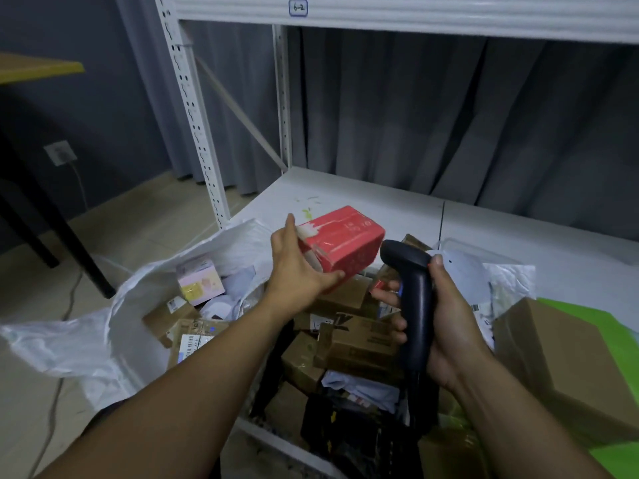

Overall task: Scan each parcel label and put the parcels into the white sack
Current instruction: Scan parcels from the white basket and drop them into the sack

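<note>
red parcel [345, 240] held up just beside the dark scanner [413, 292]
the left hand [297, 267] clasps one end of the parcel, a glossy red box with torn white tape, above a heap of cardboard boxes [359, 340]; the right hand [449, 319] wraps the scanner's handle; the white sack [103, 337] gapes on the tiled floor [145, 216]; behind, a white shelf [363, 198] and grey curtain [415, 115]

Parcel stockroom; metal shelving [193, 108], piled cartons [359, 337]
</note>
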